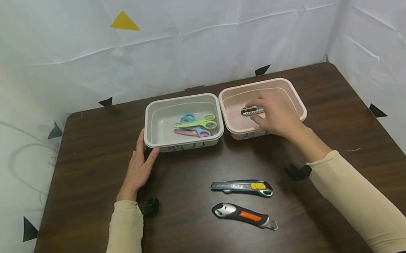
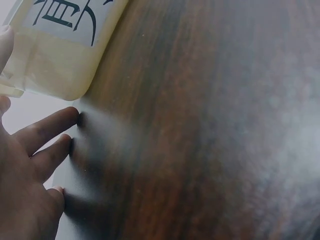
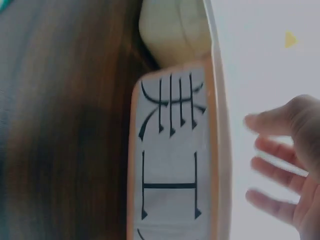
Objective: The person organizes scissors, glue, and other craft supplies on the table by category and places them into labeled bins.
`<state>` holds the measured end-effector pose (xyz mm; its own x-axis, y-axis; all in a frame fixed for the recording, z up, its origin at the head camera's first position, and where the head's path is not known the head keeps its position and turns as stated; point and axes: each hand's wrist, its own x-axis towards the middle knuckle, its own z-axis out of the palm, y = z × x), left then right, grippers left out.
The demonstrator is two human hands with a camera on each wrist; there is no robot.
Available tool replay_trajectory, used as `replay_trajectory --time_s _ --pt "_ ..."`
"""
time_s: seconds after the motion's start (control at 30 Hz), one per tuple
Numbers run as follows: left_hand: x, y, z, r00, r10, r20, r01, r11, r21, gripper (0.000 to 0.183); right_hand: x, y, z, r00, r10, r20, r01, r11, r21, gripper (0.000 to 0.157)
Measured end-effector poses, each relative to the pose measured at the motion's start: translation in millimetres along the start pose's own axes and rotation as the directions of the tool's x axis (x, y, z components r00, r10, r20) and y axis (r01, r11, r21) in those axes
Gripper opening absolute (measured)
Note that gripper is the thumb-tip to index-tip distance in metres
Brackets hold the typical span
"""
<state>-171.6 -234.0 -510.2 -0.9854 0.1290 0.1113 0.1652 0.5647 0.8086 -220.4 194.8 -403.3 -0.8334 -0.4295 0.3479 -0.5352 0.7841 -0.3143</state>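
Above the pink bin [image 1: 232, 102] is my right hand [image 1: 278, 115], thumb and fingers spread with nothing between them in the right wrist view. Under its fingertips a small black and silver box cutter [image 1: 252, 111] lies in that bin, partly hidden by the hand. My left hand [image 1: 139, 167] touches the left side of the light grey bin [image 1: 159, 124], its thumb at the front corner. In the left wrist view, the other fingers [image 2: 47, 131] reach down by the tabletop. Several scissors [image 1: 196, 125] with green, blue and pink handles lie in the grey bin.
Two larger box cutters lie on the dark wooden table [image 1: 187, 233] in front of the bins: one with a yellow slider [image 1: 241, 187], one black with an orange grip [image 1: 244, 216]. The bins stand side by side near the back edge, before a white sheet wall [image 1: 185, 63].
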Motion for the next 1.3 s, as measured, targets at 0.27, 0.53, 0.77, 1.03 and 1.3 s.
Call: replay_trajectory --time_s 0.27,0.53,0.77,1.03,1.3 --pt "3.5 -1.4 -0.3 1.0 0.022 -0.006 -0.022 1.0 -0.009 0.073 -44.3 -39.5 -5.8 0.983 -0.17 -0.074 0.173 0.984 0.033 0.03" --pt "3.8 1.9 -1.9 1.0 0.008 -0.001 -0.008 1.0 -0.015 0.074 -89.1 -56.1 19.9 0.962 -0.231 0.145 0.223 0.972 0.07 0.033" --pt "3.1 0.3 -1.7 1.0 0.001 0.003 -0.001 1.0 -0.013 0.075 -106.8 -64.3 41.8 0.914 -0.169 0.369 0.145 0.985 0.092 0.044" --pt "1.1 2.3 -2.9 0.999 -0.027 0.025 0.027 1.0 0.005 0.075 -109.0 -73.8 46.2 0.898 -0.154 0.413 0.139 0.988 0.066 0.048" --pt "2.6 1.0 -5.9 0.999 -0.03 0.04 0.03 1.0 0.007 0.074 -108.3 -81.5 48.9 0.887 -0.169 0.43 0.164 0.985 0.05 0.046"
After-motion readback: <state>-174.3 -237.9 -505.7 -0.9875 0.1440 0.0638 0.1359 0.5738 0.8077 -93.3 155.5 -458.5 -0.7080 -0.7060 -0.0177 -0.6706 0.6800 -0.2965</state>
